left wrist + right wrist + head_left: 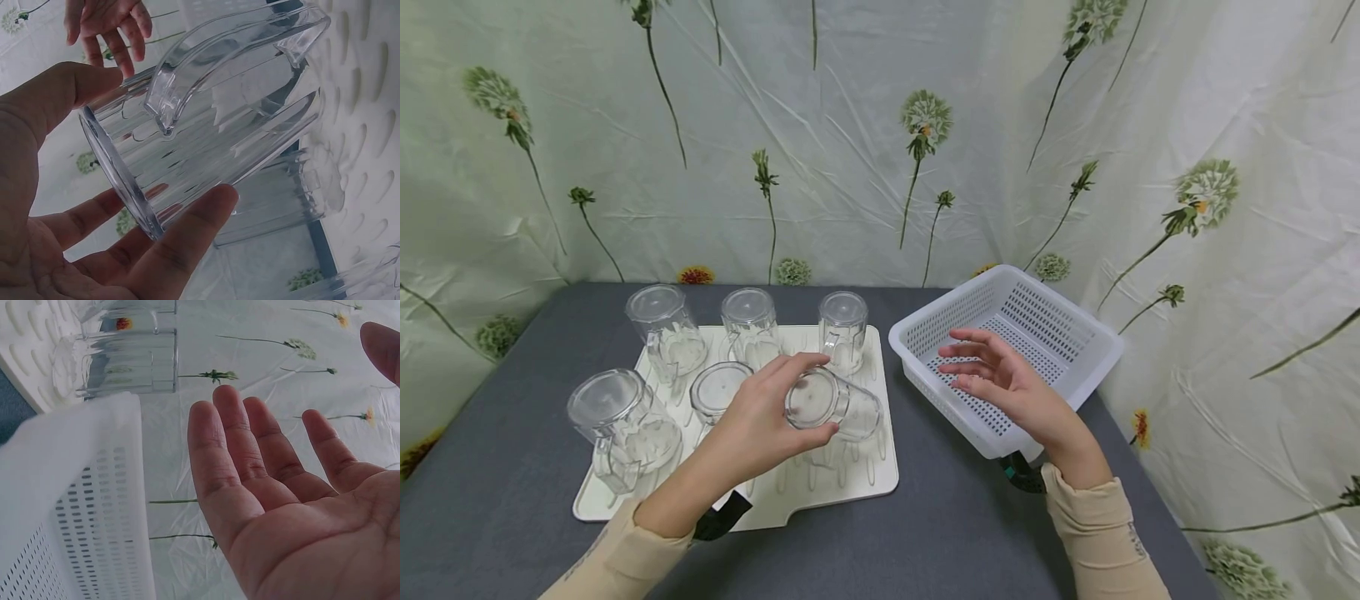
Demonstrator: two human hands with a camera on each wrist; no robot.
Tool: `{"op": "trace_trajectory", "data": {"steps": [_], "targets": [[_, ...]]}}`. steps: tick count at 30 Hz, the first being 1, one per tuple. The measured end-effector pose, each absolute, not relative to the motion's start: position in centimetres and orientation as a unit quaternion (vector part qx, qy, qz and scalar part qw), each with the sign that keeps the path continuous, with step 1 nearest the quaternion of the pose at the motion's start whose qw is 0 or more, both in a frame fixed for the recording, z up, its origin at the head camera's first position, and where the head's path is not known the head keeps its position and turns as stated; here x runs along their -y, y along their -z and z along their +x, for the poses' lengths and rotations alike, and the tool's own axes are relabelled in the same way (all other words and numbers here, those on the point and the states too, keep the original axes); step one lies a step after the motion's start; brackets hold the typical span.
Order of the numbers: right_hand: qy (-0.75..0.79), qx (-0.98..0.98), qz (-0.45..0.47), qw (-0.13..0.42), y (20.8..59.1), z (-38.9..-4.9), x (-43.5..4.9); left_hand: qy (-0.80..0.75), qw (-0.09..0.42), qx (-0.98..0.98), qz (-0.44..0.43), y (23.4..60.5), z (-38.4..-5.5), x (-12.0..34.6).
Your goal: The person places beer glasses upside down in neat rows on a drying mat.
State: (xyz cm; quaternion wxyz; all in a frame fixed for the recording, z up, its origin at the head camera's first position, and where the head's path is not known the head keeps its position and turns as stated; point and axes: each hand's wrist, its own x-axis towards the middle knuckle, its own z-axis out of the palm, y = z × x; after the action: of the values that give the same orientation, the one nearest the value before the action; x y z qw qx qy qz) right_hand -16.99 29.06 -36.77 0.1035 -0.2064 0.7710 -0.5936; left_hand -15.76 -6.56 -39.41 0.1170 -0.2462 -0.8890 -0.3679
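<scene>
My left hand (pixel 763 412) grips a clear glass mug (pixel 835 406) round its base, holding it tilted over the front right of the white drying mat (pixel 880 458). In the left wrist view the held mug (pixel 194 144) has its handle (pixel 231 50) at the top, with thumb and fingers spread about the base rim. My right hand (pixel 1011 387) hovers above the white perforated basket (pixel 917 392), its fingers relaxed and holding nothing. The right wrist view shows the palm and loosely extended fingers (pixel 212 450) beside the basket wall (pixel 119 506).
Upside-down glass mugs stand on the ridged mat: a back row with mugs at left (pixel 658 308), middle (pixel 749 312) and right (pixel 843 321), plus a front left mug (pixel 617 417) and one partly hidden mug (pixel 718 387) behind my left hand. A flowered curtain (pixel 850 167) hangs behind the grey table (pixel 940 533).
</scene>
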Motion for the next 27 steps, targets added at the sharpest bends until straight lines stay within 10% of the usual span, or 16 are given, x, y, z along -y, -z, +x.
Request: {"op": "trace_trajectory", "data": {"steps": [27], "targets": [[0.565,-0.794,-0.21,0.081,36.7,-16.9,-29.9,0.308,0.08,0.92,-0.227,38.8,-16.3,5.4]]}}
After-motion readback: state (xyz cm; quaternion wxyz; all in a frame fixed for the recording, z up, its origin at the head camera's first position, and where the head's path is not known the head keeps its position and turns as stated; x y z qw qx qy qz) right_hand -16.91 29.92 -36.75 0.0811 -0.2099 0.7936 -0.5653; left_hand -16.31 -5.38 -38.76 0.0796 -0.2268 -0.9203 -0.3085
